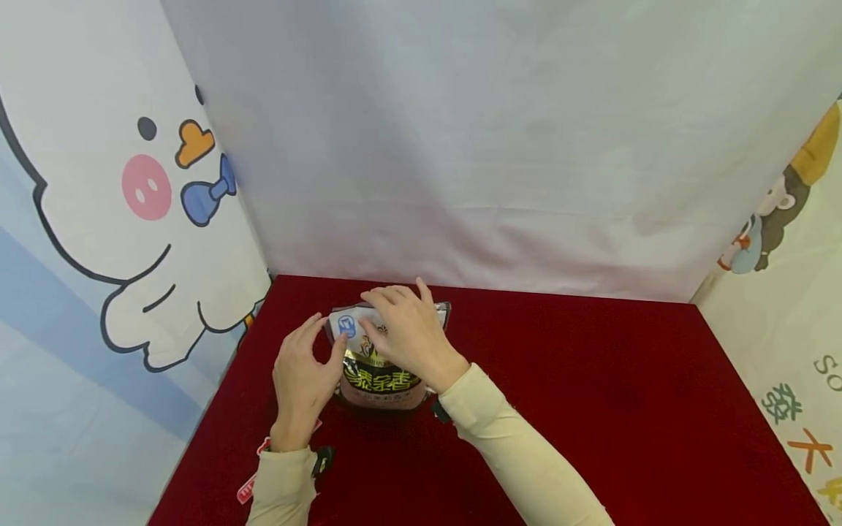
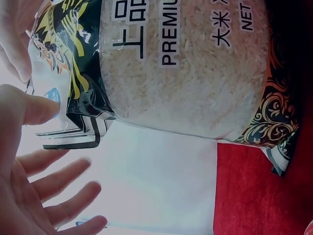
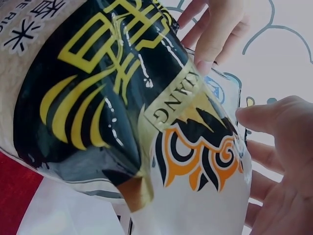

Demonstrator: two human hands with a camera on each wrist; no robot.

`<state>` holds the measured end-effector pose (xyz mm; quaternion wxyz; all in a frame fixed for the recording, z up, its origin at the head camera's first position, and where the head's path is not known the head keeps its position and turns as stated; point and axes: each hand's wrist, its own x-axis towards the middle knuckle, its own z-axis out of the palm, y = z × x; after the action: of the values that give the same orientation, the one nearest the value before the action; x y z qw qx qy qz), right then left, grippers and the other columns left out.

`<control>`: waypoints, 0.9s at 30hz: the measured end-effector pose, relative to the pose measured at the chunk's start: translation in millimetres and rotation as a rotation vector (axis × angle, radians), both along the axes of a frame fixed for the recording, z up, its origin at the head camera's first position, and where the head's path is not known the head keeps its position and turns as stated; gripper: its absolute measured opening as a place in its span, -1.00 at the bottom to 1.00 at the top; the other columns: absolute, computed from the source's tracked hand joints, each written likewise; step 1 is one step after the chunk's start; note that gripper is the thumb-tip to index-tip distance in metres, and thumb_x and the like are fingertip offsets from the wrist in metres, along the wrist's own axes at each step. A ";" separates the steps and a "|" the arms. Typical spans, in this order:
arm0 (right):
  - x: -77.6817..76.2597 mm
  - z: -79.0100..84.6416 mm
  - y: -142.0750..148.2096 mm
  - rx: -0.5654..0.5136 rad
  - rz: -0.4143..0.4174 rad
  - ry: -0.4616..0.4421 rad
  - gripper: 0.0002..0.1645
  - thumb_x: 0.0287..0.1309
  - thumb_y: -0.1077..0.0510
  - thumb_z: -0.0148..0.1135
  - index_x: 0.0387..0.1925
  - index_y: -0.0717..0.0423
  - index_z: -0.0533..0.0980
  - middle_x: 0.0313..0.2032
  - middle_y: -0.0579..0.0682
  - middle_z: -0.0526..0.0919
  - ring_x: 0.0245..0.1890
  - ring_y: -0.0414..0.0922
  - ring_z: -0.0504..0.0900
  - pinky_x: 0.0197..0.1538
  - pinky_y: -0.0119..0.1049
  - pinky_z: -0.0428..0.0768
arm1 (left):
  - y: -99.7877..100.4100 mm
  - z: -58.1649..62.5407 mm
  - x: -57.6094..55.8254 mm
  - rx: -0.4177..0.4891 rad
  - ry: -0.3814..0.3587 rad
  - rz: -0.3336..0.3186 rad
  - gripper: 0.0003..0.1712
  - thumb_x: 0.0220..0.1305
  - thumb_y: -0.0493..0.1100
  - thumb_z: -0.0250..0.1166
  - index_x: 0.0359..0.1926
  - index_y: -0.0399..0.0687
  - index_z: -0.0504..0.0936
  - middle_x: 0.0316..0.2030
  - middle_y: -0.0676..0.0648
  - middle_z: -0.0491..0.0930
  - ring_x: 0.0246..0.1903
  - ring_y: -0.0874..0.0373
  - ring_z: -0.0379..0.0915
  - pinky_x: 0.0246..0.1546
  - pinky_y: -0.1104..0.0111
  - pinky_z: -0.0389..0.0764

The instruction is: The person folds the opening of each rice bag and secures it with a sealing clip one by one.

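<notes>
A sealed clear-and-black bag of rice [image 1: 384, 380] stands upright on the red cloth, its pale top flap facing up. At the flap's left corner my left hand [image 1: 305, 372] pinches the film, thumb on the front by a blue round logo, index finger behind. In the left wrist view the other fingers of that left hand [image 2: 29, 132] are spread behind the bag. My right hand [image 1: 411, 329] reaches across the front and grips the top edge, its thumb close to the left one. The right wrist view has the right hand's fingers [image 3: 261, 183] behind the flap.
Red cloth [image 1: 579, 394] covers the table. A red-and-white strip [image 1: 245, 489] lies at the left, partly hidden under my left forearm. White curtain [image 1: 493, 146] hangs behind the table, with cartoon-printed sheets [image 1: 85, 219] at the sides.
</notes>
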<state>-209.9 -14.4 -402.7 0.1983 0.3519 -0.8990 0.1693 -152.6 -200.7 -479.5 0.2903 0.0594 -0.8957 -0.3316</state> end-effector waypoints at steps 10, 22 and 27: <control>-3.2 -2.1 -1.8 -0.015 0.013 0.011 -0.61 0.45 -0.02 0.37 0.22 -0.04 0.68 0.09 -0.05 0.81 0.18 -0.03 0.74 0.54 0.34 0.31 | 1.6 0.5 0.3 -0.006 -0.010 0.007 -0.51 0.39 0.05 0.43 0.12 -0.25 0.74 -0.01 -0.27 0.79 -0.06 -0.25 0.73 -0.07 -0.15 0.69; -5.6 -2.5 -7.4 -0.018 0.038 0.047 -0.68 0.47 0.08 0.33 0.18 -0.06 0.70 0.12 -0.05 0.80 0.17 -0.01 0.73 0.50 0.26 0.41 | 1.1 -0.3 -0.5 -0.014 0.059 -0.007 -0.69 0.37 -0.04 0.48 -0.08 -0.20 0.76 -0.23 -0.21 0.80 -0.27 -0.15 0.73 -0.28 -0.06 0.68; -6.1 -3.4 -8.9 -0.019 0.044 0.058 -0.71 0.49 0.11 0.31 0.15 -0.07 0.72 0.10 -0.08 0.81 0.17 -0.05 0.74 0.51 0.20 0.43 | -0.4 -1.4 -1.2 -0.030 0.069 -0.003 -0.76 0.36 -0.12 0.49 -0.10 -0.21 0.78 -0.23 -0.22 0.81 -0.25 -0.19 0.75 -0.26 -0.09 0.69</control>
<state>-216.0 -23.4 -406.2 0.2241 0.3744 -0.8832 0.1717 -153.8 -201.1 -480.9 0.3213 0.0425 -0.8902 -0.3202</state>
